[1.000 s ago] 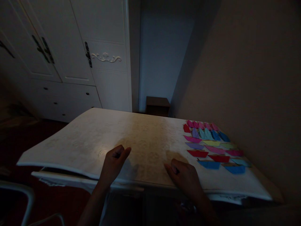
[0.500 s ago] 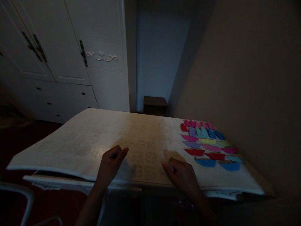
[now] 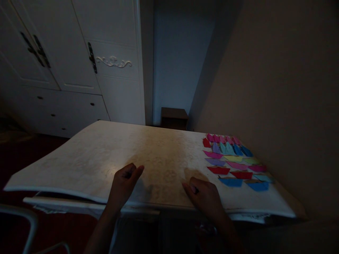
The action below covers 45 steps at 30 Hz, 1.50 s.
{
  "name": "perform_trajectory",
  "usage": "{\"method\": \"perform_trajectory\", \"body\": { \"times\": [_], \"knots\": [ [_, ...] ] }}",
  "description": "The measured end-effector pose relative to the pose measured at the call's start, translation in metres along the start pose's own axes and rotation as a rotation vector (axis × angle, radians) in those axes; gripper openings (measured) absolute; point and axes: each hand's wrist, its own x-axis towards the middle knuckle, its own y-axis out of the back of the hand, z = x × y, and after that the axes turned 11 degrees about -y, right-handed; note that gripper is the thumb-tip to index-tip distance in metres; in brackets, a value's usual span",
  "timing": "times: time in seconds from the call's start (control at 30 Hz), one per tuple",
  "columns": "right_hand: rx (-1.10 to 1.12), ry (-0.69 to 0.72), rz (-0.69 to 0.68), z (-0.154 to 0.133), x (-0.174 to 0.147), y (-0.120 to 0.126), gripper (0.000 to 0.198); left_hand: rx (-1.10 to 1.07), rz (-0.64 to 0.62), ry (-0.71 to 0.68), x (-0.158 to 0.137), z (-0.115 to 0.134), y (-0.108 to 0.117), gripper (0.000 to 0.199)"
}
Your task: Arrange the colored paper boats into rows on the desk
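My left hand (image 3: pixel 126 182) is curled into a loose fist at the near edge of the table (image 3: pixel 90 158), its thumb pointing up and to the right. Opposite it, my right hand (image 3: pixel 205 194) is also closed, thumb toward the left. Nothing shows in either fist. Folded paper boats stand in rows to the right of my right hand; the closest to it is a blue paper boat (image 3: pixel 231 182). Beyond lie a red paper boat (image 3: pixel 218 170), a magenta paper boat (image 3: pixel 213 154) and several more in purple, yellow, pink and teal.
A white wardrobe (image 3: pixel 116 95) with dark handles stands behind the table on the left. A small brown cabinet (image 3: pixel 174 113) sits in the far corner. The wall (image 3: pixel 286 88) runs along the right side. A white chair frame (image 3: pixel 33 225) is at the lower left.
Both hands stay in place, closed. The view has shifted very slightly; the paper boats have not moved on the table.
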Motion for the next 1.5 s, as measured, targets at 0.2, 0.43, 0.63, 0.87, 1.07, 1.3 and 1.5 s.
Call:
{"method": "perform_trajectory", "body": {
  "times": [0.2, 0.43, 0.63, 0.87, 1.07, 1.3, 1.5],
  "knots": [
    [0.019, -0.015, -0.016, -0.001, 0.0, 0.001, 0.042, 0.014, -0.012, -0.001, 0.0, -0.002, 0.0, 0.045],
    [0.038, -0.02, -0.019, -0.001, 0.0, 0.001, 0.043, 0.02, -0.017, 0.007, -0.001, -0.004, 0.001, 0.046],
    [0.13, -0.059, -0.033, 0.001, 0.001, 0.001, 0.044, 0.031, -0.023, -0.014, 0.0, -0.005, 0.001, 0.046],
    [0.254, -0.132, -0.097, 0.0, 0.006, 0.007, 0.042, 0.07, -0.041, -0.011, 0.0, 0.0, -0.001, 0.046],
    [0.468, -0.186, -0.142, 0.005, 0.011, 0.011, 0.041, 0.152, -0.077, -0.017, 0.001, 0.005, -0.006, 0.043],
    [0.685, -0.193, -0.142, 0.008, 0.014, 0.008, 0.04, 0.255, -0.192, -0.063, 0.001, 0.024, -0.04, 0.042],
    [0.811, -0.155, -0.133, 0.02, 0.01, 0.029, 0.036, 0.285, -0.311, -0.224, 0.008, 0.057, -0.094, 0.034]
  ]
}}
